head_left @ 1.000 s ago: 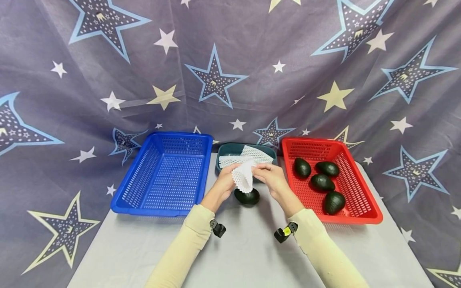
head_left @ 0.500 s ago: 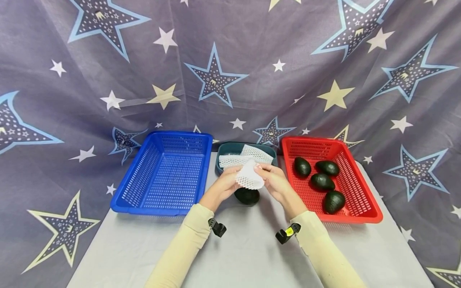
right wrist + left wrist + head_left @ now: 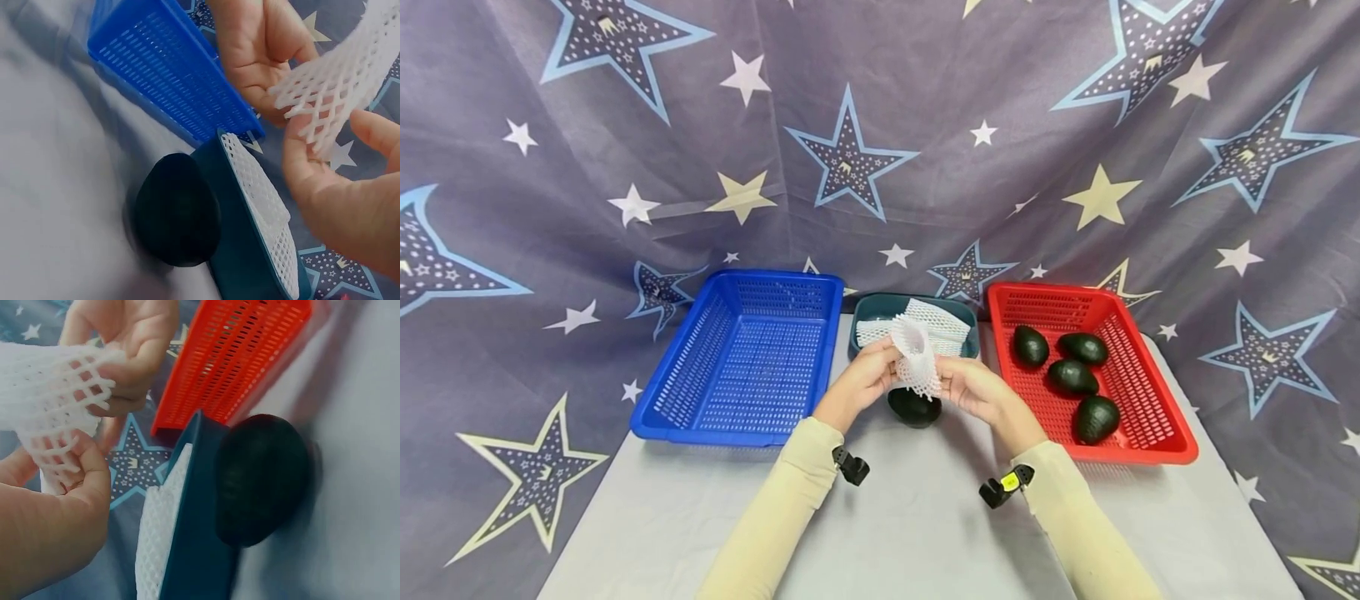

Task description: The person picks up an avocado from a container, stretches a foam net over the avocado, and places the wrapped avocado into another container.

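Between both hands is a white foam net sleeve (image 3: 916, 354), its round mouth turned up in the head view. My left hand (image 3: 863, 380) pinches its left side. On the other side my right hand (image 3: 976, 388) grips the lower edge, fingers and thumb on the mesh (image 3: 325, 94). Below the hands a dark green avocado (image 3: 914, 408) lies on the table, untouched, in front of the teal tray (image 3: 203, 506). More white foam net sleeves (image 3: 943, 325) lie in that tray, partly hidden by the hands.
To the left stands a blue perforated basket (image 3: 737, 439). A red perforated basket (image 3: 1138, 454) on the right holds several avocados (image 3: 1071, 378). The pale cloth-covered table (image 3: 910, 517) extends toward me, and a star-patterned curtain (image 3: 880, 75) hangs behind.
The foam net sleeve has been turned in the hands; its open mouth now faces up instead of down. The right hand has shifted slightly right and lower. The avocado on the table stays put.
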`<move>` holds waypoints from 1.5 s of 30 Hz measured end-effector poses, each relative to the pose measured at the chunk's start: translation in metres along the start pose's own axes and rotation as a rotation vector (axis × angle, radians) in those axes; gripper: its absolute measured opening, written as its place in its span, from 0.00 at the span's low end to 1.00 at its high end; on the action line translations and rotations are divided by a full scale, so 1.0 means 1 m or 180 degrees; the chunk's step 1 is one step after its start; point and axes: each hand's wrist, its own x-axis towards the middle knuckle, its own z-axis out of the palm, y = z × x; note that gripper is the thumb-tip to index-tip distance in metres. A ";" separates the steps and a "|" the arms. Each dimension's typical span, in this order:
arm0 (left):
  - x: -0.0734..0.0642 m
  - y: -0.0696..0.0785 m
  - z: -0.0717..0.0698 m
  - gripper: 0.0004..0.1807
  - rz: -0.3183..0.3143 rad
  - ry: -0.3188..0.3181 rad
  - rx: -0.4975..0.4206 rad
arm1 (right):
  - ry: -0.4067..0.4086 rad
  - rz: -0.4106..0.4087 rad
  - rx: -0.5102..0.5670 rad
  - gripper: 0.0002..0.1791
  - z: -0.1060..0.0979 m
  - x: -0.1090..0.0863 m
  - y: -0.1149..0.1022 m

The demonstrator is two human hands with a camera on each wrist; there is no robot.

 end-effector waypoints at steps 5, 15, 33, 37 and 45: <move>-0.003 -0.006 0.002 0.20 -0.0126 0.0150 0.0287 | 0.0138 0.0122 0.0195 0.19 0.000 0.002 0.002; -0.002 -0.011 0.001 0.20 -0.0285 -0.0118 0.0294 | 0.0896 -0.0346 0.0080 0.20 -0.005 0.008 0.020; 0.001 -0.043 0.004 0.05 0.0364 0.1041 0.2214 | 0.2826 -0.0597 -0.0932 0.05 -0.011 0.014 0.074; 0.002 -0.046 0.002 0.06 0.0365 0.1168 0.2601 | 0.2896 -0.0533 -0.0907 0.05 -0.013 0.016 0.083; 0.003 -0.051 0.001 0.07 0.0351 0.1185 0.2656 | 0.2948 -0.0389 -0.0852 0.05 -0.013 0.017 0.094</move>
